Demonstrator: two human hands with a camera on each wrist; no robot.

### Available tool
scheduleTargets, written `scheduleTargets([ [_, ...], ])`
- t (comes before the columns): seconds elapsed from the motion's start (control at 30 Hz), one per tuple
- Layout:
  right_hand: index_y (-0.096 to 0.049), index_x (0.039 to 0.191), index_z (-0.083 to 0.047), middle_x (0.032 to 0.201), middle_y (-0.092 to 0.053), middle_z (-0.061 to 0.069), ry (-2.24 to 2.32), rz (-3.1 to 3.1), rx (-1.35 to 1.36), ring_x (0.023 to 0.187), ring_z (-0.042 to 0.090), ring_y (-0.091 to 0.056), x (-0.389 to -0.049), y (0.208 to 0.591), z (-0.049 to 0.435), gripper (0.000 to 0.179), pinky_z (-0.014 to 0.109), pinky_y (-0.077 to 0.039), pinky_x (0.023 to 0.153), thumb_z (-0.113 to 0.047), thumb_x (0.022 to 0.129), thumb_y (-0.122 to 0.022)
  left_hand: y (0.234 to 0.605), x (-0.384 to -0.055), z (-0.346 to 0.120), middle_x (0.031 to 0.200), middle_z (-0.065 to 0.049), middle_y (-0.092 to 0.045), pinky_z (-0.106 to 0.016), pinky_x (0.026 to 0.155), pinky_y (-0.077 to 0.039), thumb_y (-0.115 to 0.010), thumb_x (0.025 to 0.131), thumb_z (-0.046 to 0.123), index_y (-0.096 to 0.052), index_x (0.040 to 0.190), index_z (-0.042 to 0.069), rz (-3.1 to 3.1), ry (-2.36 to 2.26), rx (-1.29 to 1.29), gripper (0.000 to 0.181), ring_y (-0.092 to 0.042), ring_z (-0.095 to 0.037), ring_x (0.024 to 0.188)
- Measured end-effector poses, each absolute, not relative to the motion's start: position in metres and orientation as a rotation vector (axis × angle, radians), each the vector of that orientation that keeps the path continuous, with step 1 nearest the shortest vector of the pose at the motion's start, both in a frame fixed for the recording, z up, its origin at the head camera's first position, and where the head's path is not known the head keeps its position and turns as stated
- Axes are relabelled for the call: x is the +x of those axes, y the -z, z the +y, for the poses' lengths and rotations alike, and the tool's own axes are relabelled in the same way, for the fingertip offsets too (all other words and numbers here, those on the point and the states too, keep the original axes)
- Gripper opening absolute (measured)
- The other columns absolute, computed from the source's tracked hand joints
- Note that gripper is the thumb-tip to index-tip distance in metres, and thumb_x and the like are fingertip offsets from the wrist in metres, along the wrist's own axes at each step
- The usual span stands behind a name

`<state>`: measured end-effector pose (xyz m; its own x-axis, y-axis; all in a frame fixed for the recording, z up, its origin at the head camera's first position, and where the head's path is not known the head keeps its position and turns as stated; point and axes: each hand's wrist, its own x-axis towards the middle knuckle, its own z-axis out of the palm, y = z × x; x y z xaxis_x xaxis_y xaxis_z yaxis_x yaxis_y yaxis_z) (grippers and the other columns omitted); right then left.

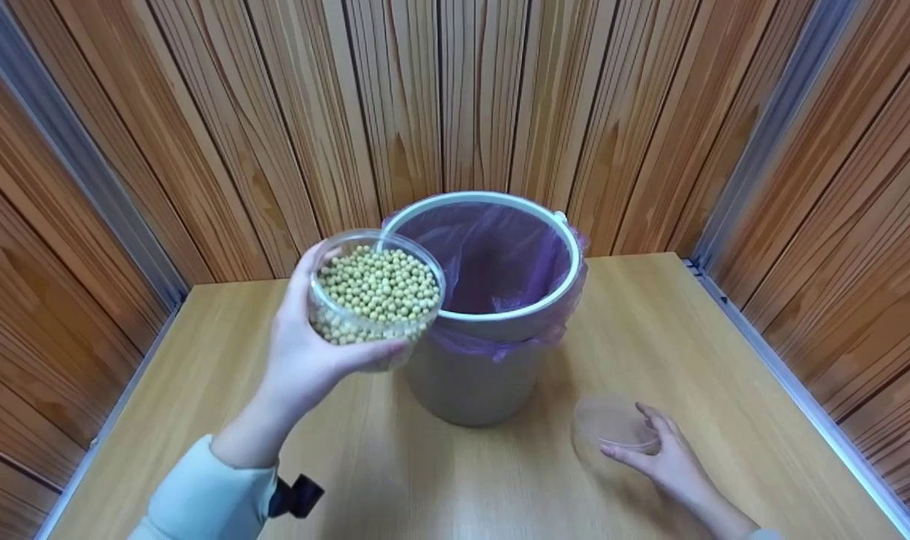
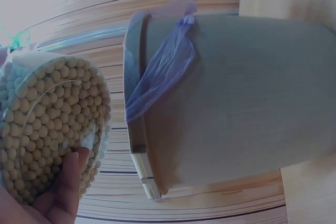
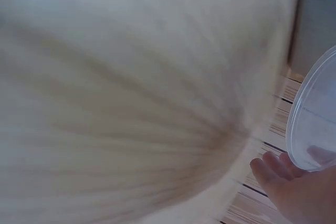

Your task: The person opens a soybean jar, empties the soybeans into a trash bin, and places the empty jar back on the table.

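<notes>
In the head view my left hand (image 1: 304, 337) grips a clear round plastic tub (image 1: 376, 300) filled with pale, round, bean-like beads. The tub is tilted beside the left rim of a trash can (image 1: 473, 382). A purple bag (image 1: 515, 255) lines this can and folds over its rim. My left thumb lies against the tub's base (image 2: 52, 124) in the left wrist view. Lower right in the head view, my right hand (image 1: 676, 454) holds a clear round plastic lid (image 1: 612, 424) by its edge, just over the table. This lid (image 3: 315, 124) also shows in the right wrist view.
The can stands on a light wooden table (image 1: 364, 457). Wood-panelled walls (image 1: 402, 97) with metal corner strips enclose the back and sides. A blurred pale sleeve (image 3: 131, 114) covers much of the right wrist view.
</notes>
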<state>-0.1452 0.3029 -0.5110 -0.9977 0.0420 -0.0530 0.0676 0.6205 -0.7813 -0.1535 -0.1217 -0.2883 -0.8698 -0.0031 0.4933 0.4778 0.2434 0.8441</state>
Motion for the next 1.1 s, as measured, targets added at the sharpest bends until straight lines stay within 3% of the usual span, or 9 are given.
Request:
scheduleTargets([
  [0.27, -0.029, 0.14, 0.002, 0.142, -0.023, 0.028, 1.223, 2.859, -0.003, 0.128, 0.048, -0.021, -0.151, 0.522, 0.305, 0.096, 0.068, -0.023, 0.099, -0.04, 0.069, -0.079, 0.28, -0.17, -0.118, 0.136, 0.003, -0.042, -0.034, 0.101, -0.037, -0.091, 0.048, 0.036, -0.029, 0.142, 0.021, -2.202, 1.566, -0.386, 0.114, -0.044, -0.013, 0.12],
  [0.57, -0.036, 0.14, -0.004, 0.139, -0.03, 0.029, 0.96, 2.967, -0.161, 0.127, 0.049, -0.02, -0.151, 0.534, 0.307, 0.107, 0.069, -0.027, 0.094, -0.055, 0.057, -0.081, 0.272, -0.182, -0.116, 0.137, 0.0, -0.04, -0.036, 0.101, -0.037, -0.089, 0.046, 0.048, -0.029, 0.143, 0.021, -2.271, 1.433, -0.351, 0.118, -0.042, -0.014, 0.12],
  [0.8, -0.035, 0.141, -0.005, 0.145, -0.024, 0.03, 0.948, 2.953, -0.262, 0.131, 0.053, -0.011, -0.151, 0.539, 0.309, 0.109, 0.072, -0.014, 0.097, -0.055, 0.056, -0.08, 0.268, -0.187, -0.115, 0.139, -0.002, -0.039, -0.037, 0.102, -0.036, -0.088, 0.045, 0.052, -0.026, 0.145, 0.018, -2.314, 1.379, -0.336, 0.122, -0.041, -0.015, 0.122],
  [0.9, -0.031, 0.143, -0.003, 0.146, -0.016, 0.034, 0.979, 2.91, -0.276, 0.131, 0.056, -0.005, -0.152, 0.535, 0.31, 0.108, 0.073, -0.009, 0.097, -0.051, 0.06, -0.08, 0.267, -0.187, -0.114, 0.138, -0.003, -0.04, -0.038, 0.101, -0.036, -0.087, 0.044, 0.055, -0.026, 0.145, 0.018, -2.333, 1.347, -0.318, 0.123, -0.042, -0.016, 0.122],
  [1.1, -0.022, 0.145, 0.001, 0.147, -0.009, 0.034, 1.278, 2.822, -0.223, 0.132, 0.054, -0.005, -0.166, 0.505, 0.306, 0.088, 0.07, -0.007, 0.1, -0.031, 0.08, -0.071, 0.264, -0.19, -0.112, 0.136, -0.004, -0.041, -0.042, 0.099, -0.038, -0.084, 0.043, 0.061, -0.026, 0.145, 0.021, -2.374, 1.278, -0.302, 0.124, -0.043, -0.018, 0.12],
])
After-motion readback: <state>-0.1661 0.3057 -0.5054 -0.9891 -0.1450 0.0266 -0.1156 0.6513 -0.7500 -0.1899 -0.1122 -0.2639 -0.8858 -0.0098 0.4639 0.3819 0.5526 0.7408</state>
